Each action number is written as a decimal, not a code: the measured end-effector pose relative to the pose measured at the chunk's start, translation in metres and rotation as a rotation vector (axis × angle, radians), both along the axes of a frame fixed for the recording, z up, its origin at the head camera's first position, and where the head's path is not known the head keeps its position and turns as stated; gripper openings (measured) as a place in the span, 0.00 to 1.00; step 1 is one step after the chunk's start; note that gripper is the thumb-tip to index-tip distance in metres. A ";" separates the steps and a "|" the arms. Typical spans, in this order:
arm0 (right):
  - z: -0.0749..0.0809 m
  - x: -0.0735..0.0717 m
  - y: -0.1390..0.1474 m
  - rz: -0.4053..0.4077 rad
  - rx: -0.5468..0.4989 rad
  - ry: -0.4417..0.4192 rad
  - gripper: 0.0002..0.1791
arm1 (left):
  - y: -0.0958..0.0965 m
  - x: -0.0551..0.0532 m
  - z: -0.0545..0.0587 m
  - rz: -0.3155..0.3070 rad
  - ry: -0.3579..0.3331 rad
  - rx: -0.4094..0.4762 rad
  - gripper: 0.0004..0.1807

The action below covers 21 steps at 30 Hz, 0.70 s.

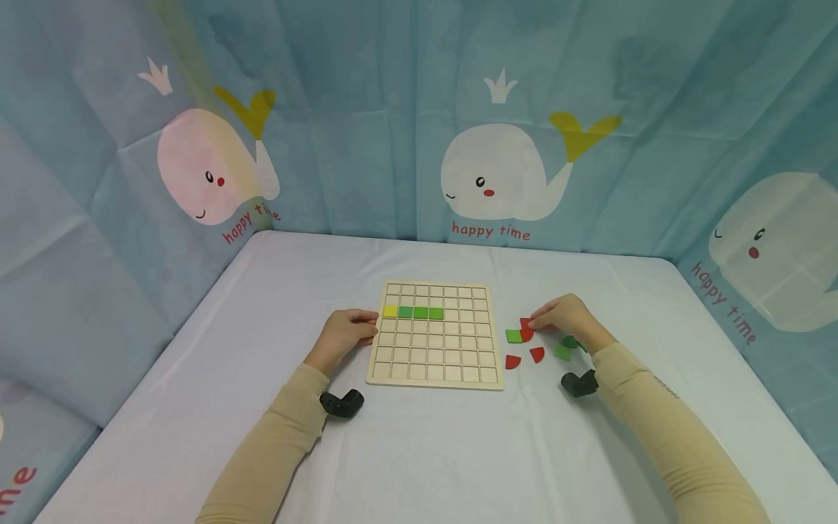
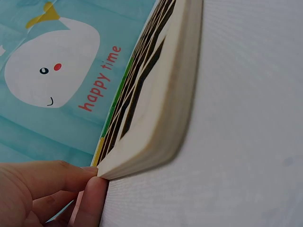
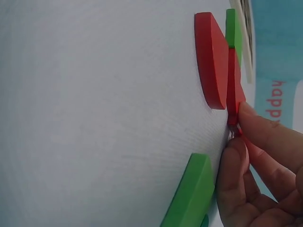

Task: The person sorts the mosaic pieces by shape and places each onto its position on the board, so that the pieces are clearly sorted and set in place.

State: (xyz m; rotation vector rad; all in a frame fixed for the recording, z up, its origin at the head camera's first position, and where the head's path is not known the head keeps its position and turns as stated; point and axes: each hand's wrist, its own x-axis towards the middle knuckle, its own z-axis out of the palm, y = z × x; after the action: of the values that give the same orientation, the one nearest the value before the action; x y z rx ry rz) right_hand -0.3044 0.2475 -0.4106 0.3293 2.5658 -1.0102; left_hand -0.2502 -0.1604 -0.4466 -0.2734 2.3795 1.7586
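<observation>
My left hand (image 1: 342,336) is at the left edge of a pale wooden grid board (image 1: 435,386). In the left wrist view, the thumb and finger (image 2: 61,179) pinch the board's edge. A row in the grid holds a yellow square tile (image 1: 390,311) and several green ones (image 1: 421,313). To the right of the board, my right hand (image 1: 564,318) pinches a red quarter-round piece (image 1: 526,322), partly hidden by the fingertips. Right below it lie another red piece (image 1: 527,335) and a green square tile (image 1: 513,336), side by side.
Two more red quarter-round pieces, one near the board (image 1: 513,362) and one farther right (image 1: 537,354), lie on the white-covered table (image 1: 419,466). Green pieces (image 1: 563,352) sit beneath the right wrist. Whale-print blue cloth (image 1: 366,175) surrounds the table.
</observation>
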 end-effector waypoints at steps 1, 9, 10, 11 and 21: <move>0.000 0.000 0.000 -0.005 0.002 0.000 0.16 | 0.000 0.000 0.000 0.000 0.002 0.000 0.21; 0.000 -0.001 -0.001 -0.026 -0.004 -0.005 0.14 | 0.000 0.000 0.001 0.008 0.003 0.000 0.21; 0.000 -0.001 -0.001 -0.022 -0.009 -0.009 0.15 | 0.000 0.000 0.001 0.007 0.005 -0.001 0.21; 0.000 -0.002 -0.002 -0.027 -0.019 -0.016 0.15 | 0.000 0.000 0.001 0.005 0.008 -0.001 0.21; 0.008 -0.007 -0.016 -0.024 -0.071 0.009 0.17 | 0.000 0.000 0.000 -0.002 0.010 0.004 0.21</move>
State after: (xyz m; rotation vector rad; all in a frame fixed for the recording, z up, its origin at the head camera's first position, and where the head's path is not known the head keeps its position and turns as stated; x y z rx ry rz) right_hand -0.3118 0.2310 -0.4025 0.3380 2.5320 -1.1108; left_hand -0.2499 -0.1605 -0.4467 -0.2617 2.3826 1.7675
